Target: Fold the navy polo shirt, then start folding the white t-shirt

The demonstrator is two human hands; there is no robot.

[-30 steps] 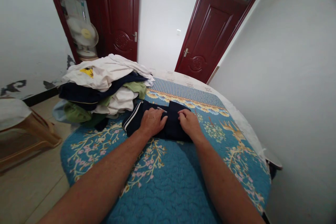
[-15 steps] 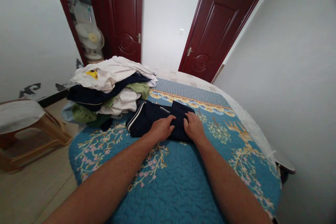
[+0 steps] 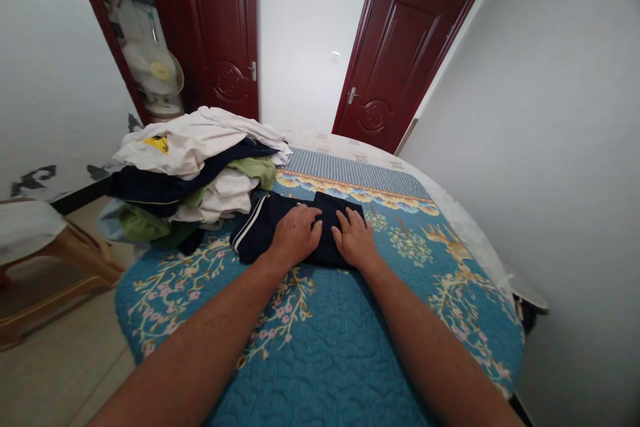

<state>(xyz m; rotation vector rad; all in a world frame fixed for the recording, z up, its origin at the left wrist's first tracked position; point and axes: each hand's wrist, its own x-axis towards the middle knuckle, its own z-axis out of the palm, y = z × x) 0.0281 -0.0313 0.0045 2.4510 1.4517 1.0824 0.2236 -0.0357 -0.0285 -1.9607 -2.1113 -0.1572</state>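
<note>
A dark navy garment (image 3: pixel 255 243) with white stripes along its left edge lies folded into a low bundle on the bed; its exact kind is hidden by the folds. My left hand (image 3: pixel 296 233) rests on the middle of it, fingers stretched forward and thumb apart. On its right part lies my right hand (image 3: pixel 354 237), palm down with fingers spread. Both hands touch the cloth without gripping it. A heap of clothes (image 3: pixel 185 147), white, navy and green, rises just left of the garment.
A blue quilted cover with flowers (image 3: pixel 340 340) spreads under everything. A plastic stool (image 3: pixel 85 260) stands at the left, beyond the bed's edge. A white wall (image 3: pixel 560 147) runs along the right. Behind are two red doors (image 3: pixel 405 40) and a fan (image 3: pixel 157 70).
My left hand has flattened and moved forward over the garment's middle. My right hand's fingers have spread on the cloth. The view has shifted slightly to the right.
</note>
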